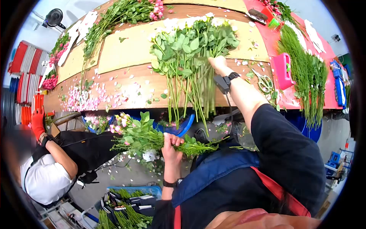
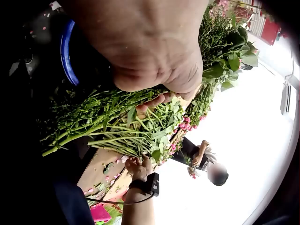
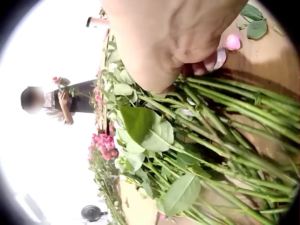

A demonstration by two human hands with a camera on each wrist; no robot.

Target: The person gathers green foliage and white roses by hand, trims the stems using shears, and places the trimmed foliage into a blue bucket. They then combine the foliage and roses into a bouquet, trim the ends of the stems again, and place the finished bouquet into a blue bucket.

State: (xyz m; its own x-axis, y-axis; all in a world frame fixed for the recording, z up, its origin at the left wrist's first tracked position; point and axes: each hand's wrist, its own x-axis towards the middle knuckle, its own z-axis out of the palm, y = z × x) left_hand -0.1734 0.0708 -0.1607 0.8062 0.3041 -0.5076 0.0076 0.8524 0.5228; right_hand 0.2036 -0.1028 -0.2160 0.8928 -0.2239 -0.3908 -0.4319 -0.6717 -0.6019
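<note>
My left hand point(image 1: 172, 152) grips a mixed bunch point(image 1: 146, 133) of pale pink roses and leafy green sprigs, held in front of my body below the table edge. The bunch lies nearly sideways, blooms to the left. My right hand point(image 1: 220, 65) is at the right side of a pile of white roses point(image 1: 187, 45) on the table. In the right wrist view its curled fingers point(image 3: 206, 65) are at the green stems point(image 3: 234, 126); the thumb side is hidden, so what they hold is unclear.
Pink petals point(image 1: 82, 100) litter the wooden table point(image 1: 148, 80). Scissors point(image 1: 265, 83), a pink container point(image 1: 283, 70) and green stems point(image 1: 305, 76) lie to the right. A person with a red glove point(image 1: 37, 122) is at the left. Below stands a blue crate point(image 1: 152, 191) of bundles.
</note>
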